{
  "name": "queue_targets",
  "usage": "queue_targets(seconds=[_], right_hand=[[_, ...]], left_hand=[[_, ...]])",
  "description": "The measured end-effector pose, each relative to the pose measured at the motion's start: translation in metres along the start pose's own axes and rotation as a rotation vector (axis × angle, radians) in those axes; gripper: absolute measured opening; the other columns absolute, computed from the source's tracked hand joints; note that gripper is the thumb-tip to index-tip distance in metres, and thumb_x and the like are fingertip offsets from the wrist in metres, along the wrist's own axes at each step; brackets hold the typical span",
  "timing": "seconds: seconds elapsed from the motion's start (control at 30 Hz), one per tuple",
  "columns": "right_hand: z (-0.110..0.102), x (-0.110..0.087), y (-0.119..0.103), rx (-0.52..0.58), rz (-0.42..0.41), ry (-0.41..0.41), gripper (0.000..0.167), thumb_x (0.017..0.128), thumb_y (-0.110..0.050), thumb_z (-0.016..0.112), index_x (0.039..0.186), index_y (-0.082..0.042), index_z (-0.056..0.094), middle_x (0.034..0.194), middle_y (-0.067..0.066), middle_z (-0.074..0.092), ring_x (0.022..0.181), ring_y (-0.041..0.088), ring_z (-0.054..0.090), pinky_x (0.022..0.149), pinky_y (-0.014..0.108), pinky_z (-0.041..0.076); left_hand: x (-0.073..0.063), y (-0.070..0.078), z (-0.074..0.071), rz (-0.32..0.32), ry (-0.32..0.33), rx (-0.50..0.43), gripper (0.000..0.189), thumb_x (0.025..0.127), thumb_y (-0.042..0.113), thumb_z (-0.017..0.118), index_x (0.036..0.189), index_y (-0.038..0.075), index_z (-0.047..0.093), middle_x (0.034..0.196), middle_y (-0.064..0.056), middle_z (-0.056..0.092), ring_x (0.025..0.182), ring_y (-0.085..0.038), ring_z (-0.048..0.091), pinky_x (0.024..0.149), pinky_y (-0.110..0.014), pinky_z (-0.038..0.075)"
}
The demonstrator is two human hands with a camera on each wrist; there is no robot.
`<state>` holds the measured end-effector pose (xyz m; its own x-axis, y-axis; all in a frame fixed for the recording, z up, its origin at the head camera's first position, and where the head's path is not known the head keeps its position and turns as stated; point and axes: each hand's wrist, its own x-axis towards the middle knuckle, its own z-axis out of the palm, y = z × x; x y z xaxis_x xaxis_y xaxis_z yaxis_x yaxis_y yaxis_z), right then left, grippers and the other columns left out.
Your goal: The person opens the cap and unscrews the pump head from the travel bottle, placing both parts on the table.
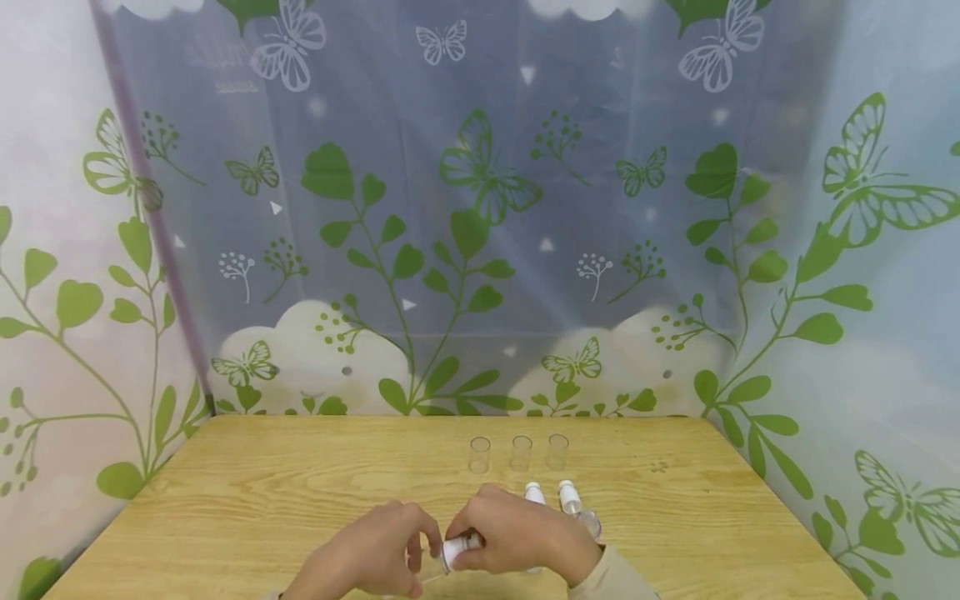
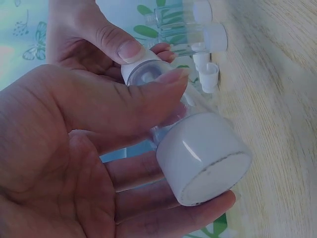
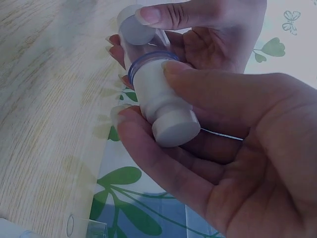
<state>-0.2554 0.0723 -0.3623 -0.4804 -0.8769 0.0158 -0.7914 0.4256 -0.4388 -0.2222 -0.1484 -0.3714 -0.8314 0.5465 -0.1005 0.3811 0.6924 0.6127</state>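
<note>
Close to the table's front edge, my left hand (image 1: 375,546) holds a clear bottle (image 1: 431,568) with its thumb and fingers. The bottle's wide white base (image 2: 205,158) faces the left wrist camera. At the other end my right hand (image 1: 517,529) grips a white collar (image 3: 156,87), its thumb along one side and fingers curled beneath. A small white knob (image 3: 176,128) sticks out beyond the collar. A bluish ring (image 3: 148,60) shows where collar and clear part meet. The bottle is tilted, and my fingers cover part of its body.
Three clear cups, the middle one (image 1: 521,454) among them, stand in a row farther back on the wooden table (image 1: 337,467). White-topped pieces (image 1: 570,497) and a clear round piece (image 1: 590,523) lie beyond my right hand. A leaf-patterned curtain (image 1: 420,250) encloses the back and sides.
</note>
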Motion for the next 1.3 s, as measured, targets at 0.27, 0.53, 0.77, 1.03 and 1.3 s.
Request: queue_targets(seconds=[0.27, 0.53, 0.77, 1.03, 1.3], right_hand=[[-0.0006, -0.0017, 0.0006, 0.003, -0.084, 0.03, 0.009, 0.098, -0.012, 0.07, 0.099, -0.013, 0.079, 0.078, -0.005, 0.075, 0.053, -0.012, 0.036, 0.055, 0.007, 0.034], [-0.0009, -0.0022, 0.0025, -0.024, -0.117, 0.059, 0.009, 0.097, -0.012, 0.072, 0.1, -0.014, 0.08, 0.075, -0.005, 0.074, 0.051, -0.014, 0.03, 0.052, 0.006, 0.031], [-0.0004, -0.0023, 0.0029, -0.022, -0.118, 0.062, 0.013, 0.096, -0.013, 0.073, 0.106, -0.013, 0.081, 0.083, -0.002, 0.079, 0.052, -0.018, 0.035, 0.054, 0.004, 0.036], [-0.0003, -0.0026, 0.0016, -0.039, -0.107, 0.062, 0.015, 0.096, -0.015, 0.073, 0.109, -0.013, 0.081, 0.089, -0.002, 0.081, 0.054, -0.02, 0.039, 0.055, 0.003, 0.039], [-0.0002, -0.0025, -0.0009, -0.084, -0.095, 0.086, 0.019, 0.095, -0.016, 0.074, 0.113, -0.013, 0.08, 0.081, -0.001, 0.079, 0.048, -0.016, 0.032, 0.051, 0.003, 0.035]], left_hand=[[0.0004, -0.0019, 0.0, 0.038, 0.013, 0.027, 0.032, 0.07, -0.004, 0.085, 0.092, 0.017, 0.075, 0.072, 0.005, 0.065, 0.061, -0.005, 0.053, 0.057, -0.023, 0.046], [0.0009, -0.0012, -0.0003, 0.039, 0.011, 0.031, 0.031, 0.07, -0.005, 0.085, 0.09, 0.016, 0.076, 0.071, 0.005, 0.065, 0.062, -0.005, 0.053, 0.059, -0.023, 0.046], [-0.0006, -0.0001, -0.0015, 0.023, 0.003, 0.025, 0.029, 0.071, -0.005, 0.084, 0.091, 0.014, 0.076, 0.071, 0.006, 0.064, 0.065, -0.006, 0.053, 0.06, -0.025, 0.046], [-0.0019, 0.0013, -0.0018, 0.016, 0.001, 0.039, 0.029, 0.07, -0.003, 0.082, 0.091, 0.016, 0.075, 0.071, 0.009, 0.063, 0.067, -0.005, 0.053, 0.061, -0.025, 0.046], [-0.0006, 0.0004, -0.0022, 0.034, 0.0, 0.016, 0.029, 0.071, -0.005, 0.08, 0.094, 0.012, 0.075, 0.07, 0.009, 0.062, 0.062, -0.005, 0.053, 0.059, -0.024, 0.047]])
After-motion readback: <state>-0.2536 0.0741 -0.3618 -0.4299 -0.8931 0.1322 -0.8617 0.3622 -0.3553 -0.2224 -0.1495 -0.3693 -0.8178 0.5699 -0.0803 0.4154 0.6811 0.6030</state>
